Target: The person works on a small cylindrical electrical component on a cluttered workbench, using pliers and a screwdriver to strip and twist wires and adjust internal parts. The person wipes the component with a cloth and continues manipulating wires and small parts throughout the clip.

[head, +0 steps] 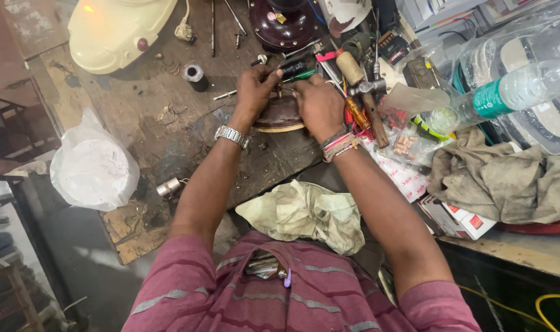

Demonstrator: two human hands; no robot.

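On the worn wooden worktop (138,110), both hands clamp a dark round cover (278,115): left hand (253,89) grips its far left edge, right hand (318,106) its right side, beside a hammer (369,101) and screwdrivers (298,69).

We see a maroon, grey-striped shirt (304,295), a cream housing (117,31) at the bench's far left corner, a white bag (92,166), and a green-labelled bottle (513,92).
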